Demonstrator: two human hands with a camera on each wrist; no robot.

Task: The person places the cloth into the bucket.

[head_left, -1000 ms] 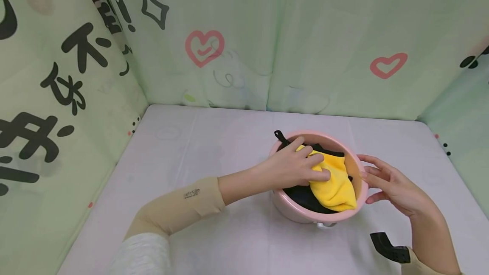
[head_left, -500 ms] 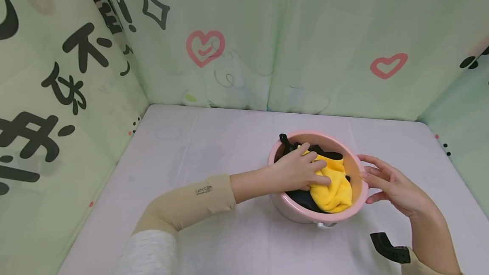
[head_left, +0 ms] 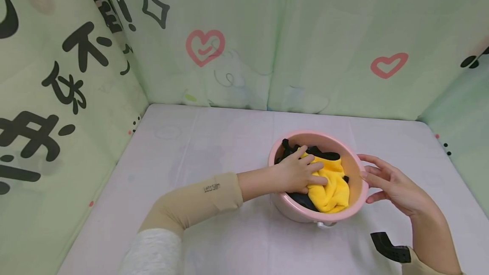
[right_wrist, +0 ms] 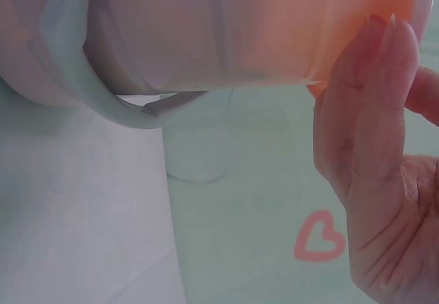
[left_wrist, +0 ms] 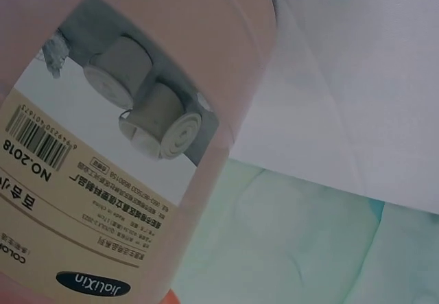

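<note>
A pink bucket (head_left: 290, 212) holds a soft yellow cloth (head_left: 333, 192) and black cloth (head_left: 324, 154) bunched around it. My left hand (head_left: 298, 172) reaches over the near left rim, fingers spread, and presses on the yellow cloth. Dark fabric (head_left: 302, 200) shows below that palm. At the bucket's right side, my right hand (head_left: 393, 186) touches the rim and outer wall with fairly straight fingers. The right wrist view shows those fingers (right_wrist: 381, 91) against the wall, near the pale handle (right_wrist: 65, 50). Only the bucket's printed label (left_wrist: 89, 187) side fills the left wrist view; the left hand is out of it.
The bucket stands right of centre on a table with a pale lilac cover (head_left: 221, 147). Green printed curtains (head_left: 324, 54) enclose the back and sides. A black curved strap piece (head_left: 389, 247) sits by the right forearm.
My left hand has shifted slightly right and deeper into the bucket. The black loop that stuck out over the rim now lies inside, and the yellow cloth has shifted left. My right hand stays put.
</note>
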